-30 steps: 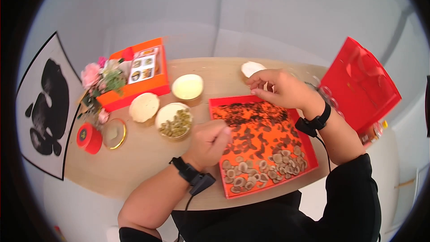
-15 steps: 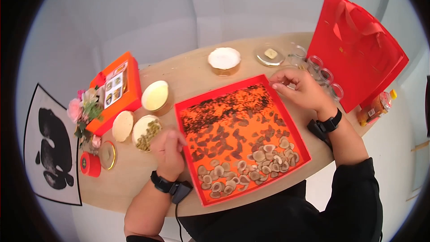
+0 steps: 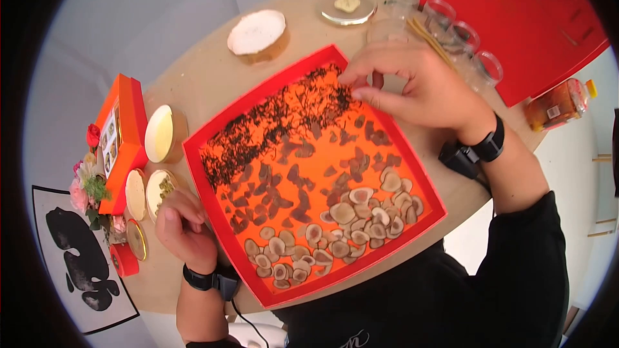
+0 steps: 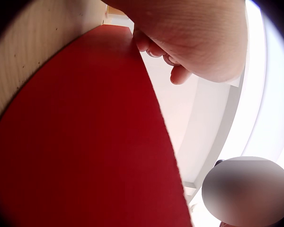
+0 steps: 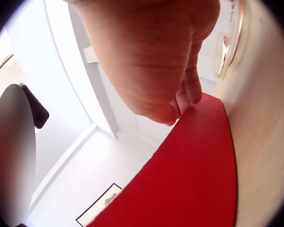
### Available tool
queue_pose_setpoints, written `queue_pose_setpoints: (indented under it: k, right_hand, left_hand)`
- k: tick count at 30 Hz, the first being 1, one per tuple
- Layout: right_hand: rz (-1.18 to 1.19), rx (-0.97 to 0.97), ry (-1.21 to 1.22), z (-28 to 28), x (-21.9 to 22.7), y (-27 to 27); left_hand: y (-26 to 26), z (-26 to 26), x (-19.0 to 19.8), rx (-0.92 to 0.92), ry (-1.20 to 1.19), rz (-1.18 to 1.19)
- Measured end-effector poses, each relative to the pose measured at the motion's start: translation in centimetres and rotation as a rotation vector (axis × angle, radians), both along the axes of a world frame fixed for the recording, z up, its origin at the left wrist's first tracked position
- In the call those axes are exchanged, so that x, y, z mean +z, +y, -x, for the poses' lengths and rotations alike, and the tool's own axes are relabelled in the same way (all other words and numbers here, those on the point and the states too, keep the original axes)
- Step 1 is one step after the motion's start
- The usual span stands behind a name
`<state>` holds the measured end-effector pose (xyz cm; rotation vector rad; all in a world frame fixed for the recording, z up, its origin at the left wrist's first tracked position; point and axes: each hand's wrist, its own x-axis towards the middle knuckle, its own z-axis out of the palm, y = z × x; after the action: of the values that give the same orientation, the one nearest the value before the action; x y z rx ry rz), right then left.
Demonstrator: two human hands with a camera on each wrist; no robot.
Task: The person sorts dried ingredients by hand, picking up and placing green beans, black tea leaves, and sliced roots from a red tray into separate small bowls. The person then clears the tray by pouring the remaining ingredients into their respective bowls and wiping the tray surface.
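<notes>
A red-rimmed tray [image 3: 416,154] with an orange floor holds black strands at the far side, dark flakes across the middle and round tan slices nearest the body. My right hand [image 3: 422,87] hovers at the tray's far right corner, thumb and fingers loosely bent, nothing visible between them. Beside the tray's left wall is my left hand [image 3: 186,229], fingers loosely curled, in front of a bowl of green pieces [image 3: 165,187]. The left wrist view shows that hand [image 4: 194,38] above the red wall; in the right wrist view the right hand's fingers [image 5: 193,90] hang by the wall.
A white-filled bowl [image 3: 256,32], a pale yellow bowl [image 3: 159,134] and a lid with a pale piece [image 3: 347,4] stand around the tray. Several clear cups [image 3: 464,37], a red bag [image 3: 509,19] and a bottle [image 3: 556,106] are right; an orange box [image 3: 132,135] and flowers [image 3: 87,187] left.
The head view has turned and come closer to the tray. My left hand has moved left from over the tray to beside its wall; my right hand remains around the far right corner.
</notes>
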<state>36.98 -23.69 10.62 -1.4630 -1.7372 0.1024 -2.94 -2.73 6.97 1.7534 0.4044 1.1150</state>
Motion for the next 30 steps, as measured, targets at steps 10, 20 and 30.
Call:
queue_pose_setpoints:
  k: [10,20,30]
  right_hand:
    - [0.030,0.004,-0.003,0.9,0.4,-0.3]
    - [0.255,-0.016,0.560,0.9,-0.3,-0.2]
    - [0.220,0.046,0.652,0.4,-1.3,0.1]
  left_hand:
    - [0.3,0.4,-0.1,0.002,-0.006,-0.078]
    - [-0.1,0.5,0.5,0.001,0.052,-0.060]
    - [-0.5,0.3,0.8,-0.026,0.028,-0.038]
